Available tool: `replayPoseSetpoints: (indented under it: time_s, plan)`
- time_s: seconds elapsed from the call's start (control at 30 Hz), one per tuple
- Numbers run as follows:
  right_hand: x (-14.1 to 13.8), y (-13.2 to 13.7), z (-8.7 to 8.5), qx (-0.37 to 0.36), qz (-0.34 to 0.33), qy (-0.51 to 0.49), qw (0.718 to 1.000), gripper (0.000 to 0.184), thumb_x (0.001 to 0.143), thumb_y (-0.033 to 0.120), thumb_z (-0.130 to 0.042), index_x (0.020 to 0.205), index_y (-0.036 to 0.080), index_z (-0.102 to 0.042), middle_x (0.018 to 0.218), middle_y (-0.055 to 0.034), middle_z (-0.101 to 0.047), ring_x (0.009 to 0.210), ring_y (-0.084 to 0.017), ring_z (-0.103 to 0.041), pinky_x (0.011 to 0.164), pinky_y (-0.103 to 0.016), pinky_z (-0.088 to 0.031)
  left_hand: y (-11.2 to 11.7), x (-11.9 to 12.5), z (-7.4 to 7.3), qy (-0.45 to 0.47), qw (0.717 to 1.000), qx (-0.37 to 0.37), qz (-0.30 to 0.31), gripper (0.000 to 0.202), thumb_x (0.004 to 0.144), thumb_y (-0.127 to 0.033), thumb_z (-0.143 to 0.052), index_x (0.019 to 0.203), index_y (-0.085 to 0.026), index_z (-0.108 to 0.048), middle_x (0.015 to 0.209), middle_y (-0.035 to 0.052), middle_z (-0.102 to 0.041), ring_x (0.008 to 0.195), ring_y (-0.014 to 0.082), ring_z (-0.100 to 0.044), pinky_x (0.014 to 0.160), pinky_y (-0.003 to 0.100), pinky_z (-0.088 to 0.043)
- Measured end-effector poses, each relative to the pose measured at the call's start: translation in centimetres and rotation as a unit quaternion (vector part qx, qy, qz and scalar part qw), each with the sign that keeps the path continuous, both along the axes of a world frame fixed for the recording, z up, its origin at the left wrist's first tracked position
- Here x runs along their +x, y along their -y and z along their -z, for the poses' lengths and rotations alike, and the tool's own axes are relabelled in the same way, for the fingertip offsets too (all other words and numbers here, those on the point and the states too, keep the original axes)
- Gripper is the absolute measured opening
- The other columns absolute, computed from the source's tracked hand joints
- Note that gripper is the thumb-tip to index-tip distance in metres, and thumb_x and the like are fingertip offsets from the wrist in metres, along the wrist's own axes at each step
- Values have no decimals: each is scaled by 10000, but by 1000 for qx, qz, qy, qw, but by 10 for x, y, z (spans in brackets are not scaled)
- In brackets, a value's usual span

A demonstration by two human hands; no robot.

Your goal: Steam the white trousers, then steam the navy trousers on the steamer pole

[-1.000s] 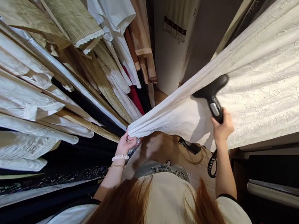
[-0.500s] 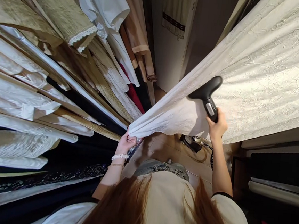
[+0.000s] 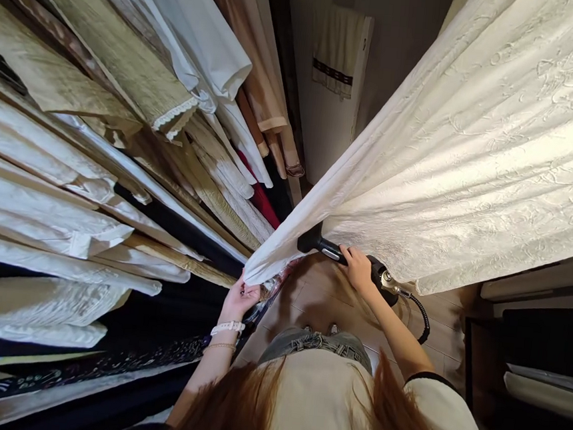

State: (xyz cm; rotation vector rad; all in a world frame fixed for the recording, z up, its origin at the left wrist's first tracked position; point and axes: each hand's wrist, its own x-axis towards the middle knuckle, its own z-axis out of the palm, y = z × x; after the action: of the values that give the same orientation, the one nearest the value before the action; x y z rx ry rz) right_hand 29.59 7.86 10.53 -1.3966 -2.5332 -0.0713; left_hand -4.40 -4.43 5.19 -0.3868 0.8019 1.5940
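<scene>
Left hand [image 3: 242, 298] is pinching the bottom corner of a large white cloth w/ raised leafy pattern [image 3: 492, 153], thumb & fingers closed on the edge. Cloth runs diag. from that corner to upper R, folds fanning out from the pinch; bottom edge hangs above beige tile floor [image 3: 303, 307]. White strap watch [image 3: 227, 327] + thin gold-coloured bracelet [image 3: 219, 346] on L wrist.

Right hand [image 3: 356, 269] is wrapped round the handle of a black plastic T-shaped steamer w/ pale grey patch [image 3: 331, 251]. Its wide head points L, at the cloth's lower part, btwn the two hands, nearer the R one. Can't quite tell if the head touches the cloth or is just beside it.

On the floor, partly hidden by R hand & cloth: black base w/ round silver fitting [image 3: 385, 277]; ribbed black hose [image 3: 422, 317] curves off it to the R.

L side: dense row of hanging cream & white garments [image 3: 41, 203], incl. an olive-beige garment w/ white lace hem [image 3: 129, 61]; dk red garment [image 3: 264, 204] farther back. Bkgd: cream towel w/ dk brown band [image 3: 335, 52] over a white panel [image 3: 326, 138]. Lower R: folded pale cloth [image 3: 546, 396] in a dk recess.
</scene>
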Motion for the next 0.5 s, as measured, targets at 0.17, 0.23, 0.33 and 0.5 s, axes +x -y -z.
replayPoseSetpoints:
  time_s: [0.17, 0.23, 0.33, 0.5]
  plan:
    - [12, -6, -7, 43, -10, 26, 999, 526, 942, 325, -672, 1445, 219, -562, 1074, -93, -680, 939, -230, -611, 774, -300, -427, -6, -7, -3, -7, 1000, 8, -12, 225, 1002, -126, -449, 791, -203, -463, 521, -78, -402, 366, 43, -324, 362, 152, -244]
    - [29, -7, -20, 75, 15, 13, 997, 497, 956, 343, -647, 1431, 212, -580, 1052, -96, -684, 896, -229, -604, 745, -304, -420, -13, -7, -3, -12, 1000, 13, -9, 229, 993, -118, -460, 780, -199, -445, 530, -80, -402, 373, 36, -311, 365, 146, -241]
    - [63, -6, -48, 125, 83, -33, 988, 444, 986, 352, -588, 1402, 196, -608, 1013, -100, -685, 800, -209, -584, 674, -295, -394, -24, -5, 0, -26, 1000, 10, 5, 238, 978, -110, -482, 766, -196, -414, 529, -89, -373, 376, 26, -270, 370, 133, -233]
    - [122, 1, -110, 212, 224, -117, 944, 474, 974, 409, -581, 1381, 167, -609, 943, -82, -660, 727, -187, -557, 593, -269, -341, -39, 2, 9, -64, 996, -10, 60, 242, 939, -120, -555, 777, -195, -392, 561, -91, -392, 407, 16, -270, 407, 106, -271]
